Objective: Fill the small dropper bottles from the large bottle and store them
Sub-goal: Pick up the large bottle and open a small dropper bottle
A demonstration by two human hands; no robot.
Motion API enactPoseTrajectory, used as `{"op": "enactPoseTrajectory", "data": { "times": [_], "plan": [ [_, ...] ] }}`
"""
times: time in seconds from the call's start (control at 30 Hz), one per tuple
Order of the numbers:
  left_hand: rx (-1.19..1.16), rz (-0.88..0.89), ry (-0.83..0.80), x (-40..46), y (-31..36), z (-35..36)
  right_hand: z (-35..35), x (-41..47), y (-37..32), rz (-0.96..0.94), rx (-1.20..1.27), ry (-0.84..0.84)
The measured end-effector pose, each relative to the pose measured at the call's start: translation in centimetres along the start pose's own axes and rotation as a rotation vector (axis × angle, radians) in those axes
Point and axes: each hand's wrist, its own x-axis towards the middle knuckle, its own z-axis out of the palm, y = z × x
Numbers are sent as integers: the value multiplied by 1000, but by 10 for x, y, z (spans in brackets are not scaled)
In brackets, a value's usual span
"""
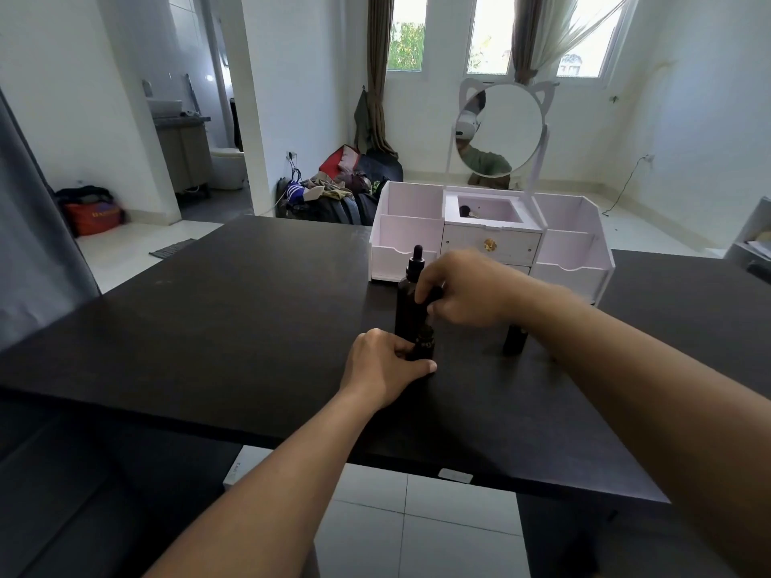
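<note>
Dark tabletop (pixel 208 327), white organizer (pixel 492 239) at its far edge. My left hand (pixel 386 367) grips a small bottle (pixel 424 348) standing before the large bottle (pixel 411 304). My right hand (pixel 467 289) pinches something dark above it. Dark-on-dark hides the neck; misalignment would likely spill.

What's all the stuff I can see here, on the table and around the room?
Large bottle: one, black, dropper cap, table centre.
Small bottles: two, dark; one gripped in front of the large one, one right, behind the forearm.
Organiser: one, white, far table edge.
Mirror: one, round, cat ears, atop organiser.
Table: one, black.
Clothes pile: mixed colours, floor.
Hands: left hand grips small bottle; right hand pinches something dark above it.
</note>
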Motion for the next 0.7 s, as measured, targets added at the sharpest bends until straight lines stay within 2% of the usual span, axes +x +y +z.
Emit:
{"op": "enactPoseTrajectory", "data": {
  "times": [0.13, 0.47, 0.6, 0.7],
  "plan": [
    [-6, 6, -8, 0, 0, 0, -9, -3, 1, 7, 0, 72],
    [-15, 7, 1, -2, 0, 1, -13, -3, 4, 32, 41, 84],
    [-19, 12, 13, -2, 0, 1, -11, -6, 18, 162, 73, 241],
    [-33, 27, 9, -3, 0, 1, 11, -13, 29, 304, 86, 265]
  ]
}}
